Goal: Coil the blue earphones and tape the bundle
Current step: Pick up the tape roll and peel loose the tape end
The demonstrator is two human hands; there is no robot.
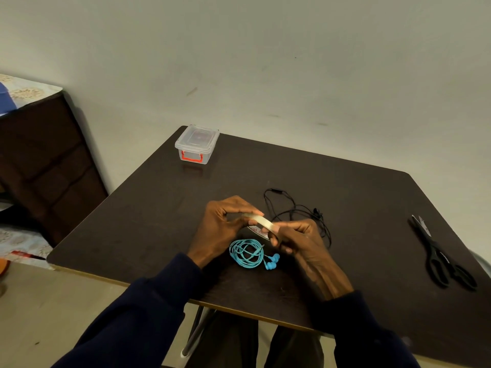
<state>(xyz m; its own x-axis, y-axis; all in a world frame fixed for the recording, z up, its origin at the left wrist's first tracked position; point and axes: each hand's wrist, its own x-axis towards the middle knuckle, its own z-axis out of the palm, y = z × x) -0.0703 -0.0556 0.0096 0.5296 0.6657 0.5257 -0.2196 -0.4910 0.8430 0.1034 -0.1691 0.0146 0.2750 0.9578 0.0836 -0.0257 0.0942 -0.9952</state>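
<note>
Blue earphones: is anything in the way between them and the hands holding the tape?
Nothing visible is. The blue earphones lie coiled on the table close by the left hand and right hand, which grip the tape roll. The black earphones lie beyond the hands, the scissors further right.

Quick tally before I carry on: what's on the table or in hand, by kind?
earphones: 2, the blue earphones and the black earphones
tape roll: 1, gripped by the left hand and the right hand
scissors: 1
plastic box: 1, lid on
total: 5
</note>
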